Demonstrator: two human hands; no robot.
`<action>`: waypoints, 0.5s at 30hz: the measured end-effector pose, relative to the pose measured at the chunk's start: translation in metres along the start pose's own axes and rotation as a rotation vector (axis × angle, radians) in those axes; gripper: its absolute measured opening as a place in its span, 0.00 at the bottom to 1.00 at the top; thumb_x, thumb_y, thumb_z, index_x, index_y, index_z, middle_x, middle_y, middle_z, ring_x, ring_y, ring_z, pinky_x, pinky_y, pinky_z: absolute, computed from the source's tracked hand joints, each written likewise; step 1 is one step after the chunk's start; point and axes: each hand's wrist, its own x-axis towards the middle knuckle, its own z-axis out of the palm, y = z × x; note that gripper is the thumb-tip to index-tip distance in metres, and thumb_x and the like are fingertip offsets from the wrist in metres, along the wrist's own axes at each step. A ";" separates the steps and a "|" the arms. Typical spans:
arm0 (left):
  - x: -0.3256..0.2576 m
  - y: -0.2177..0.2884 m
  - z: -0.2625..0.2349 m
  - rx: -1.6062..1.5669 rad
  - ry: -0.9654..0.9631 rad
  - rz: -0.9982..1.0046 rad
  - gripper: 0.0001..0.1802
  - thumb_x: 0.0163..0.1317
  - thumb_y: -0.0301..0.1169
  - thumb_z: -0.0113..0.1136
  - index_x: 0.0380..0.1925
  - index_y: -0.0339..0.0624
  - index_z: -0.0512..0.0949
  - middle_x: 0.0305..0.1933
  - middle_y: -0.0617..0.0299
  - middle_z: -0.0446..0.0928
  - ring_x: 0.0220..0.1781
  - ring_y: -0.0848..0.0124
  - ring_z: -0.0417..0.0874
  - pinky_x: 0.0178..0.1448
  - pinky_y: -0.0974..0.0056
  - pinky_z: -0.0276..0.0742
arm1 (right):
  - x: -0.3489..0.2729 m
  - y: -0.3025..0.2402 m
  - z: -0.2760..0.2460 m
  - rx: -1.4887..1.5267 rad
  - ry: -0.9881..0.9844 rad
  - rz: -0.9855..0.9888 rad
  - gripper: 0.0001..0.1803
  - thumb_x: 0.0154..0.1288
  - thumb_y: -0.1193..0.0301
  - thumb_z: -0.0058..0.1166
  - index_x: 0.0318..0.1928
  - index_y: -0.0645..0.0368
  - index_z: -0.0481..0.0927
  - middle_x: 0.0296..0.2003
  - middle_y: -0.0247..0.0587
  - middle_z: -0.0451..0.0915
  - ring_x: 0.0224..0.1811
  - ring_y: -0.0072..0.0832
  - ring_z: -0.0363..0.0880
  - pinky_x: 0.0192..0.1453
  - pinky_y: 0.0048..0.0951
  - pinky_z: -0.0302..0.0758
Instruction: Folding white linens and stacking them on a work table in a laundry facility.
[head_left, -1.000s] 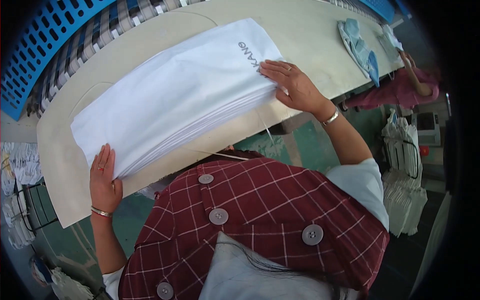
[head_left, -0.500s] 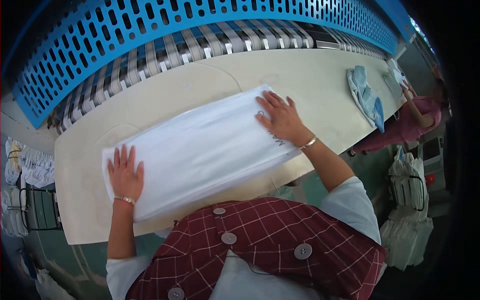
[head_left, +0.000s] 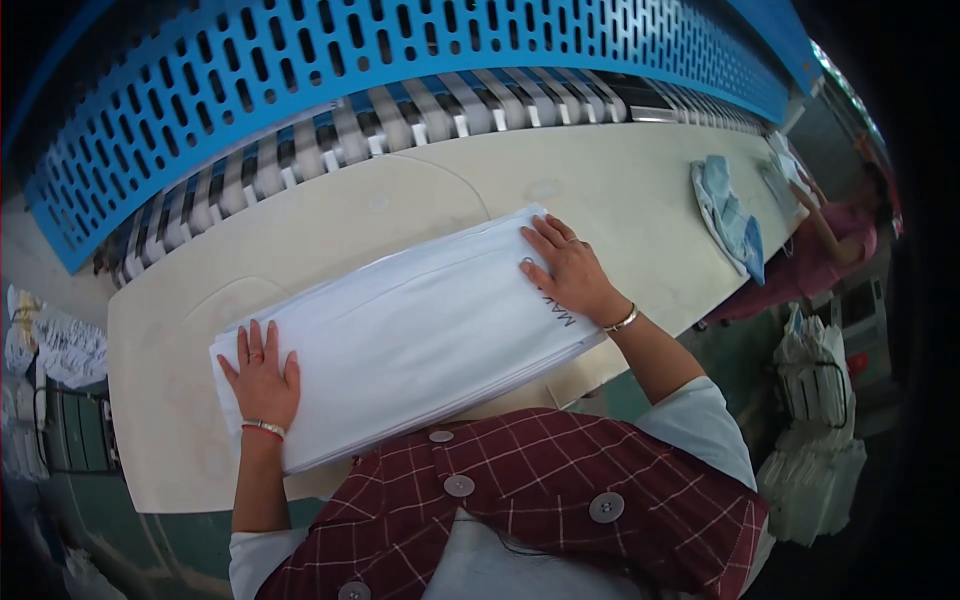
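A long stack of folded white linen [head_left: 410, 335] lies slantwise on the pale table [head_left: 170, 470], with dark lettering near its right end. My left hand [head_left: 262, 385] rests flat on the stack's left end, fingers spread. At the other end, my right hand [head_left: 572, 275] presses flat on the cloth beside the lettering, its fingers apart. Neither hand grips the linen. Several layers show along the stack's near edge.
Behind the table runs a machine with white feed belts [head_left: 350, 135] under a slotted blue guard [head_left: 400, 45]. Light blue cloth [head_left: 730, 215] lies at the right, near a person in pink [head_left: 835, 240]. Stacked linen [head_left: 815, 380] stands right; more linen [head_left: 70, 340] sits left.
In the picture, the linen, the table and both hands sit slightly lower, as the view has tilted. Both palms are still flat on the stack.
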 end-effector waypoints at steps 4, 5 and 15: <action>0.004 -0.003 0.004 -0.031 0.056 -0.017 0.30 0.62 0.43 0.51 0.63 0.46 0.65 0.70 0.50 0.58 0.73 0.54 0.54 0.70 0.32 0.38 | 0.002 -0.002 0.002 -0.015 0.001 -0.021 0.28 0.64 0.56 0.48 0.60 0.58 0.70 0.63 0.52 0.66 0.67 0.47 0.61 0.63 0.44 0.65; 0.004 -0.003 0.004 -0.047 0.089 0.005 0.29 0.61 0.43 0.51 0.62 0.45 0.66 0.69 0.50 0.59 0.73 0.54 0.55 0.70 0.33 0.39 | 0.002 -0.001 0.004 -0.026 0.012 -0.019 0.28 0.64 0.56 0.48 0.60 0.59 0.70 0.62 0.52 0.67 0.67 0.47 0.61 0.63 0.44 0.65; 0.003 -0.015 -0.009 -0.137 0.166 -0.011 0.28 0.60 0.42 0.52 0.59 0.42 0.69 0.67 0.47 0.62 0.71 0.55 0.58 0.70 0.34 0.41 | 0.112 -0.050 -0.007 -0.025 -0.030 -0.215 0.20 0.59 0.65 0.55 0.51 0.59 0.77 0.52 0.47 0.77 0.56 0.41 0.73 0.60 0.42 0.68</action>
